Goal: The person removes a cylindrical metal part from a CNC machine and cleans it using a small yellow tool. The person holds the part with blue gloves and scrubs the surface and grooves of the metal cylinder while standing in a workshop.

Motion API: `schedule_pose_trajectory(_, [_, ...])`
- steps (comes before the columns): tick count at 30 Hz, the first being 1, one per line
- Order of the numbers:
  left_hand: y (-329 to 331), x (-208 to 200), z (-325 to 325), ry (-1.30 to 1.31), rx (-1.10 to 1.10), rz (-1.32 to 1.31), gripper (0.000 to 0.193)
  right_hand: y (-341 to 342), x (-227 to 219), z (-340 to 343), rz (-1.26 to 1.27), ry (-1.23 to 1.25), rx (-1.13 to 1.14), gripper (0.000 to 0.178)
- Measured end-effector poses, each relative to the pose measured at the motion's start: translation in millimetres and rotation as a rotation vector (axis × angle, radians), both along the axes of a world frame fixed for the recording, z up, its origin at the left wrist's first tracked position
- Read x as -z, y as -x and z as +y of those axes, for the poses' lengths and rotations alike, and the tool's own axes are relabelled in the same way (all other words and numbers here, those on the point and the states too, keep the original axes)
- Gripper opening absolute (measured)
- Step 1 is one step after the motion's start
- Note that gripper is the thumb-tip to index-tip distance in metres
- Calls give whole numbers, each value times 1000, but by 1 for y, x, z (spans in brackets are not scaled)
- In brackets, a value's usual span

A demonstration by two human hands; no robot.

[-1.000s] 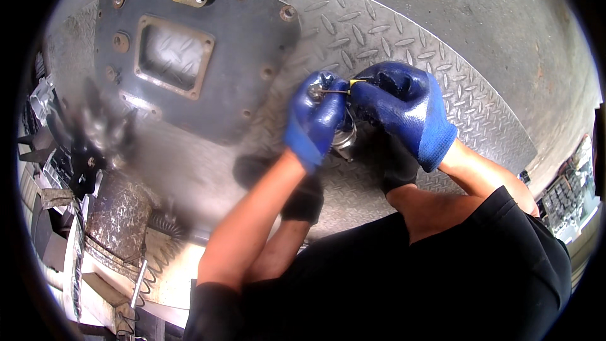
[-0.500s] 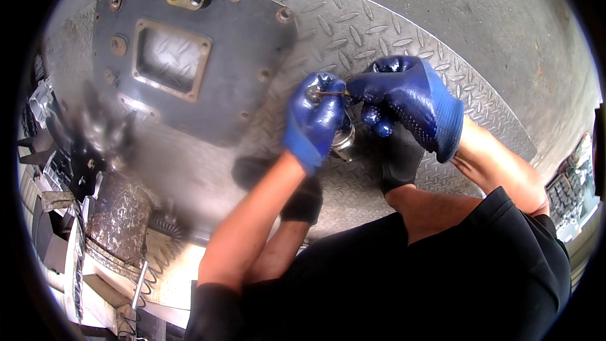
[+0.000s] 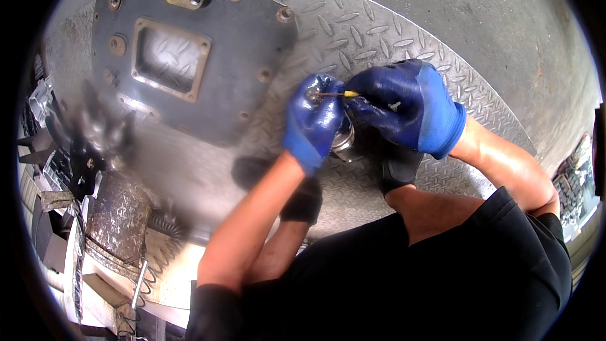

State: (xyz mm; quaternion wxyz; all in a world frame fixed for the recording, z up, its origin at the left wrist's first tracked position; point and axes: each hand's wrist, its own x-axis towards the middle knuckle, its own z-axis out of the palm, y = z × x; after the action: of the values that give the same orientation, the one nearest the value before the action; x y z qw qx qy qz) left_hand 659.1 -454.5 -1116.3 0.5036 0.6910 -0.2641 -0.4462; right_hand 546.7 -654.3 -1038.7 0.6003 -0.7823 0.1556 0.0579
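My right hand, in a wet-looking blue coated glove, is closed on a thin tool with a yellow handle end, which looks like a small screwdriver. Its slim shaft points left into my left hand. My left hand, gloved the same way, is closed around a small shiny metal part, mostly hidden by the fingers, and the shaft's tip meets it. Just below the left hand a round silvery metal piece shows partly; whether the hand holds it I cannot tell.
Diamond-pattern metal plate lies under the hands. A large dark cover plate with bolt holes and a square opening rests on it at upper left. My dark shoes stand close below the hands. At lower left are a rusty cylinder and a coiled cord.
My right hand has turned and its fingers have drawn in, so the yellow handle end shows more. The left hand has stayed almost still.
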Motion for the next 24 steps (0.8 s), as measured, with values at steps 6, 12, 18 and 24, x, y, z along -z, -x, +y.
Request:
schedule_pose_trajectory(6, [-1, -5, -4, -3, 31, -72, 7, 12, 19, -3, -349, 615, -236, 50])
schedule_pose_trajectory(12, [0, -3, -2, 24, 26, 10, 20, 5, 10, 1, -101, 113, -27, 37])
schedule_pose_trajectory(18, [-1, -6, 0, 34, 6, 16, 27, 2, 13, 17, -25, -328, 249, 33])
schedule_pose_trajectory(24, [-2, -8, -1, -11, 7, 82, 25, 3, -4, 16, 158, -476, 261, 39])
